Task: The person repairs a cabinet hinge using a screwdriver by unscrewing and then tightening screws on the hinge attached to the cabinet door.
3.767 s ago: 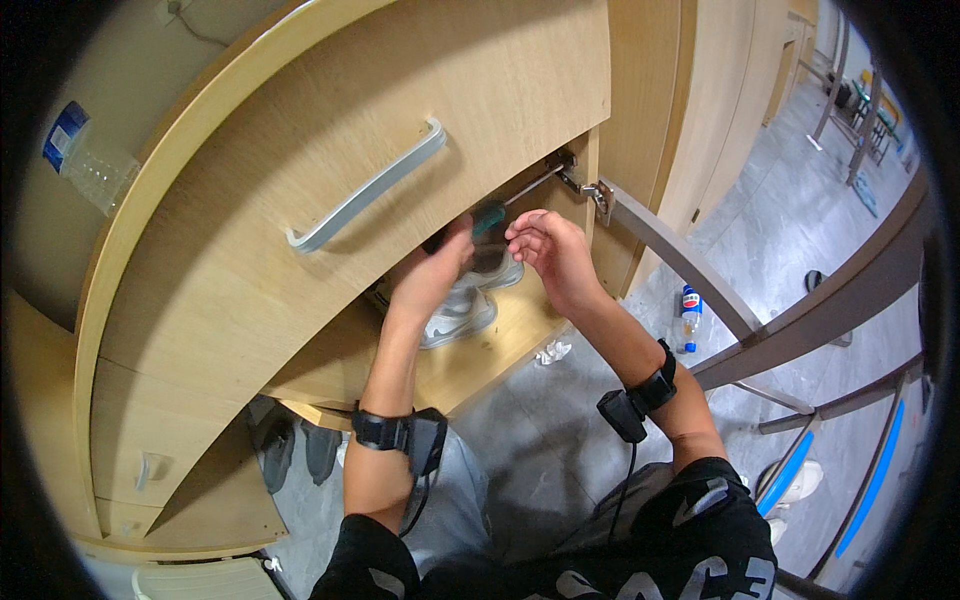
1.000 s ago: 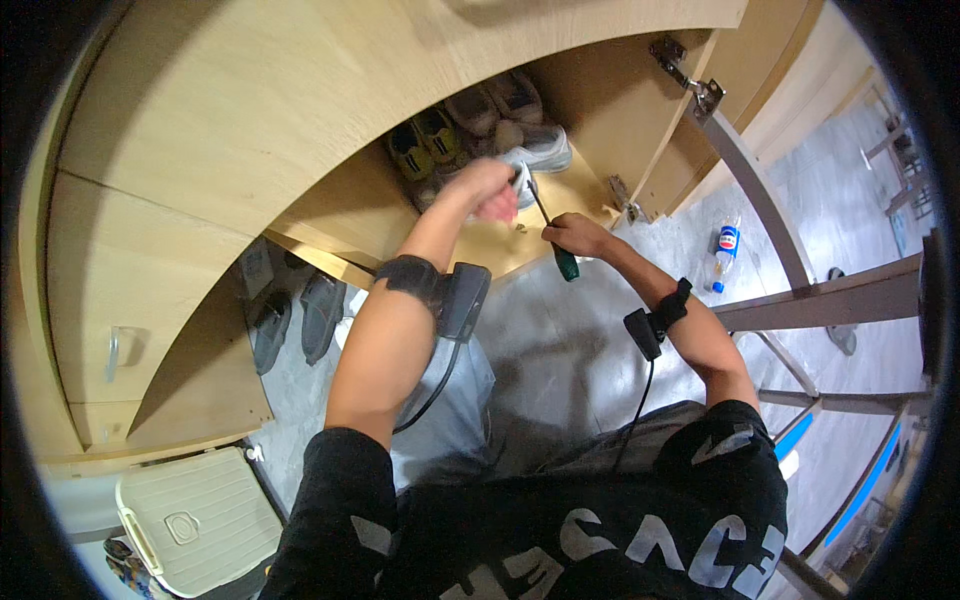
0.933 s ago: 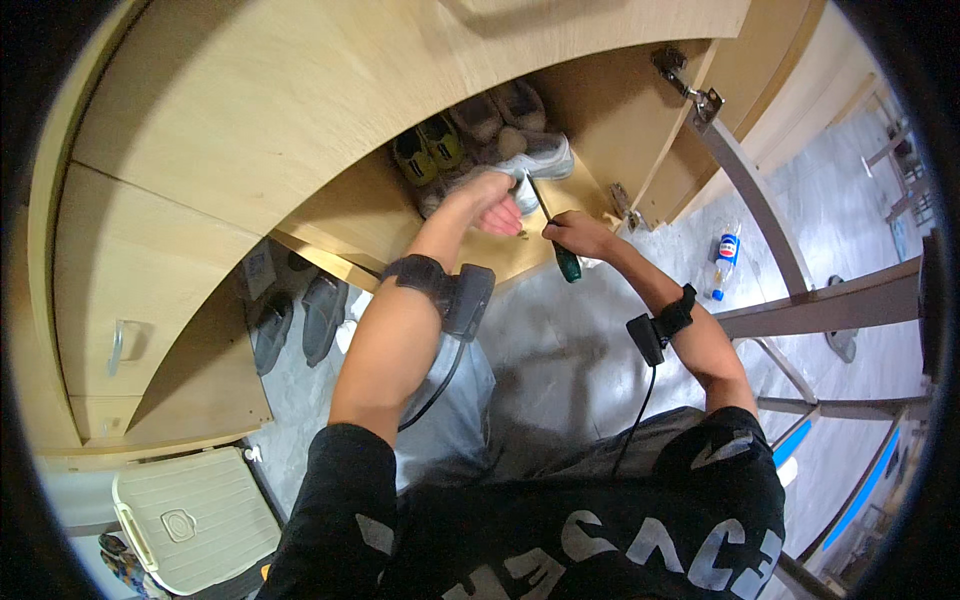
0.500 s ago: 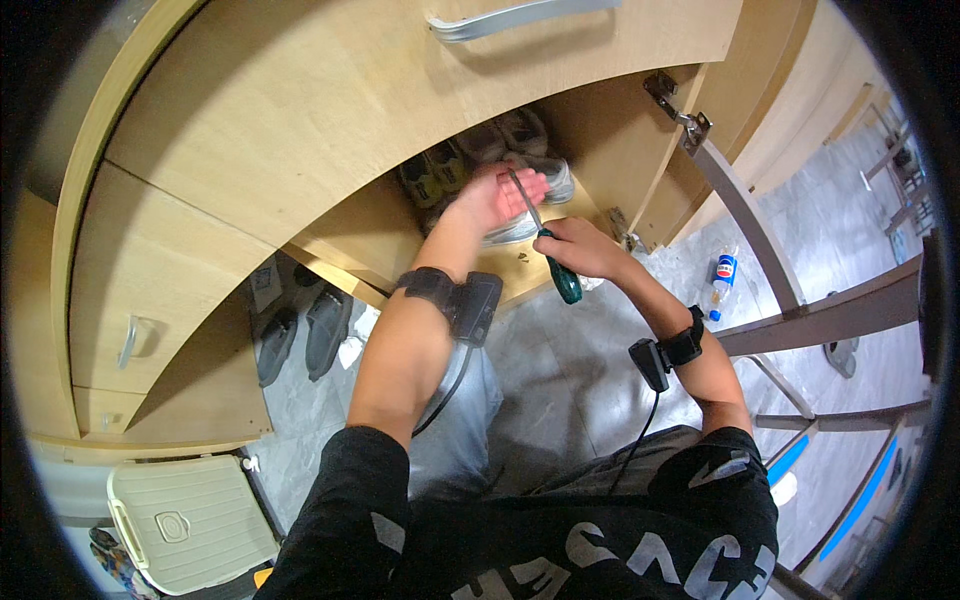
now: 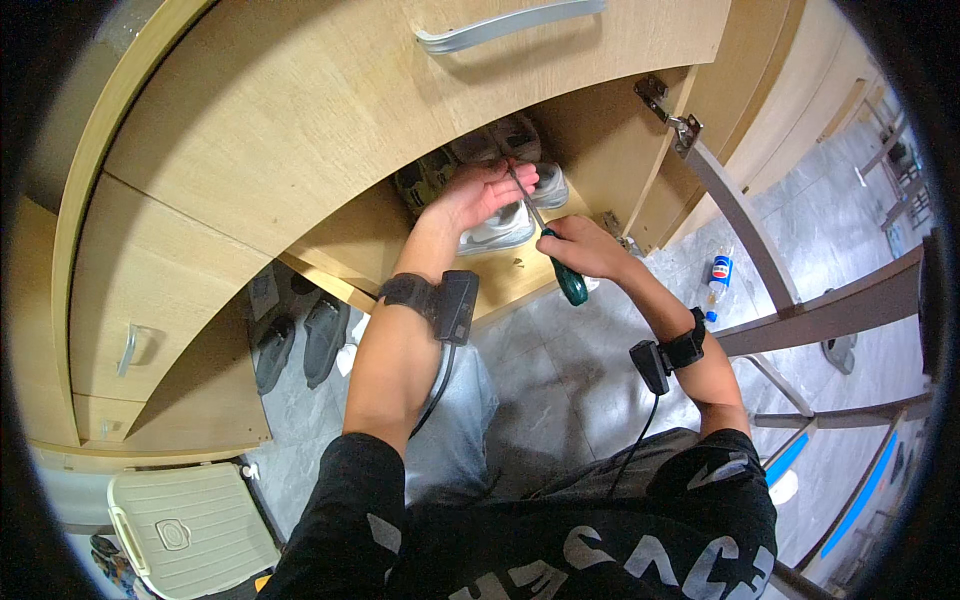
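Observation:
My right hand (image 5: 588, 248) is closed round the green handle of a screwdriver (image 5: 570, 284). Its thin metal shaft slants up and left, and the tip reaches the fingers of my left hand (image 5: 480, 195). That hand is turned palm up with its fingers stretched out, in front of the open cabinet compartment (image 5: 590, 140). Whether anything small lies at the screwdriver's tip cannot be made out. Below and behind my left hand, several shoes stand on the compartment floor, including a white one (image 5: 500, 232) partly covered by it.
A metal hinge (image 5: 668, 112) sticks out at the compartment's right side. Grey slippers (image 5: 325, 340) lie at left, under the cabinet. On the floor at right are a bottle with a blue label (image 5: 720, 275) and brown chair-like bars (image 5: 830, 310). A pale lidded box (image 5: 190, 520) stands lower left.
My left hand has shifted slightly left and its palm now lies flatter, showing more of the white shoe. The screwdriver stays in my right hand, and the view has moved a little.

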`<state>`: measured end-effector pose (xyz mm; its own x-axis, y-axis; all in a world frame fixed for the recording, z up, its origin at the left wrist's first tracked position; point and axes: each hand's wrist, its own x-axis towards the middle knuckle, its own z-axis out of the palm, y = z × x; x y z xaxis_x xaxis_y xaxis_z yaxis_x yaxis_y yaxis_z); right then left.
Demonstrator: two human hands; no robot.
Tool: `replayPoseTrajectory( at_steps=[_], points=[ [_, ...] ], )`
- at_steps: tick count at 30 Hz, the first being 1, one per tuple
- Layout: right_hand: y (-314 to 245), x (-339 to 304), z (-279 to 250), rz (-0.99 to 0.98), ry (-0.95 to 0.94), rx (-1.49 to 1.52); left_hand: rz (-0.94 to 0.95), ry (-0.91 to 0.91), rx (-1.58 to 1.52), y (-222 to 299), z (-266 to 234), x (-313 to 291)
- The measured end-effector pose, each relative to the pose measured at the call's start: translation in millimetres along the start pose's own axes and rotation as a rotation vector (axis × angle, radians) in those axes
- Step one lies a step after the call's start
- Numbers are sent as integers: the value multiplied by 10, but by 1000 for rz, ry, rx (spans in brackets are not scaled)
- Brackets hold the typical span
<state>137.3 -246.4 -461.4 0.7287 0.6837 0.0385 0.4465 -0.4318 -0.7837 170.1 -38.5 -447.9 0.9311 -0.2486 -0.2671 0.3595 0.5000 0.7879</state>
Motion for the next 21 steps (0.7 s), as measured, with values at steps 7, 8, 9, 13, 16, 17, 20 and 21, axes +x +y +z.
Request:
replayPoseTrajectory(
  at_steps=[7, 8, 9, 13, 16, 17, 20, 21],
  points=[
    [-51, -113, -361, -14, -263, 69, -24, -256, 325, 78, -42, -74],
    [-28, -143, -406, -13, -403, 97, -94, -383, 375, 107, -5, -90],
    [-37, -181, -419, 45, -488, 199, -165, -510, 423, 139, 29, -110],
    [-274, -308, -557, 190, -651, 446, -291, -591, 534, 350, 156, -319],
    [-240, -329, -565, 100, -717, 565, -340, -656, 593, 432, 180, -360],
    [-245, -347, -567, 100, -717, 565, -339, -667, 569, 427, 191, -380],
    [-255, -378, -579, 118, -733, 611, -361, -697, 563, 459, 229, -412],
    [-244, -382, -575, 95, -733, 655, -361, -698, 563, 466, 246, -417]
  ],
)
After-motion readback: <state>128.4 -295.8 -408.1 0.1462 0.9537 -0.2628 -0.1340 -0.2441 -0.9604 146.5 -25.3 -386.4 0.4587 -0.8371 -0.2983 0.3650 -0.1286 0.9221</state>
